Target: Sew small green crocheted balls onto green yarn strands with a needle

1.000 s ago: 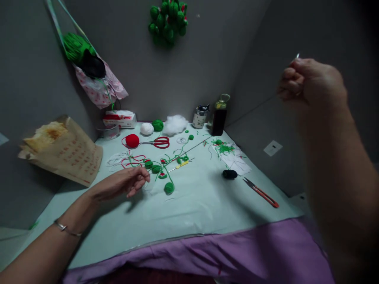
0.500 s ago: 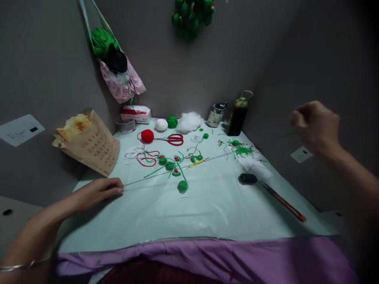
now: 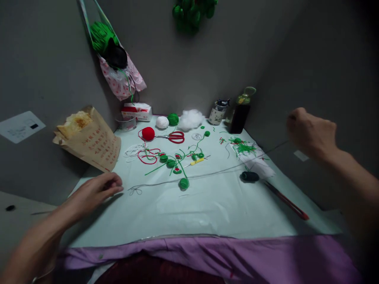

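A dark thin thread [image 3: 213,172] runs across the table and rises at the right to my right hand [image 3: 312,132]. That hand is held up in the air, its fingers closed on the thread. At the left, my left hand [image 3: 105,185] rests low over the table with thumb and curled fingers apart. The thread's loose, looped end lies just beyond its fingertips, not in them. Under or beside the thread sits a small green crocheted ball [image 3: 184,184]. Behind it are several green and red crocheted pieces [image 3: 171,163] and a yellow-handled crochet hook [image 3: 197,161].
Red-handled scissors [image 3: 176,137], a red yarn ball [image 3: 148,133] and white stuffing [image 3: 191,120] lie farther back. A dark thread spool [image 3: 250,176] and a red-tipped cutter [image 3: 286,200] are at right. A paper bag of bread [image 3: 89,138] leans left; a bottle [image 3: 240,114] stands at back.
My left hand has let go of the thread, and its fingers have parted. The once-taut thread now hangs slacker, its looped end on the table. My right hand has shifted slightly left.
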Demonstrator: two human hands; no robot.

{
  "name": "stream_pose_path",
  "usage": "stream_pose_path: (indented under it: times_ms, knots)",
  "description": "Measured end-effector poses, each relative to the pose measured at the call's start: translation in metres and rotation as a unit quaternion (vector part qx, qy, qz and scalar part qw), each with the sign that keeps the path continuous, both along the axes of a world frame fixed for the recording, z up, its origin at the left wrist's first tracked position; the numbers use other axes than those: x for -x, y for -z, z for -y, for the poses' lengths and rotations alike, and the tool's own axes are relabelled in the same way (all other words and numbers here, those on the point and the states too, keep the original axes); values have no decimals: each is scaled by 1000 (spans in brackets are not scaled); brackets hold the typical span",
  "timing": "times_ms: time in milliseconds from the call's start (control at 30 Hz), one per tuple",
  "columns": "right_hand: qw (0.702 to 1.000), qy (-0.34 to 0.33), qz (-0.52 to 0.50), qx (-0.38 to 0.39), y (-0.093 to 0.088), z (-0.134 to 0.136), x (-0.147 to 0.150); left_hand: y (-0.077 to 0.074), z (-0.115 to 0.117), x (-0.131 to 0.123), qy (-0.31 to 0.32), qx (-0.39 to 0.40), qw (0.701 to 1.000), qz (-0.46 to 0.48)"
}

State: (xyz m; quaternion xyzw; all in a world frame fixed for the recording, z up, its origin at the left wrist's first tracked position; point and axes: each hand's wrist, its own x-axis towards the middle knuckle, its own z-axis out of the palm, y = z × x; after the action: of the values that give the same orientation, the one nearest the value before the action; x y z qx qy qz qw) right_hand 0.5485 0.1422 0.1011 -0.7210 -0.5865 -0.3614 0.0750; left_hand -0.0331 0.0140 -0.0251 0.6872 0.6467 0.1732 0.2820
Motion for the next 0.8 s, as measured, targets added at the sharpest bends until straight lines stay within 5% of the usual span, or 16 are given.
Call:
stream_pose_path:
  times_ms: [200, 467, 800]
  knots:
    - [999, 24, -22, 18, -5, -4, 4, 18, -3, -26, 90, -56, 994, -22]
    - [991, 56, -17, 119, -10, -11, -10, 35, 18, 24, 5, -116, 985, -125]
    - [989, 84, -16, 123, -25, -18, -31, 33, 22, 31, -2, -111, 984, -139]
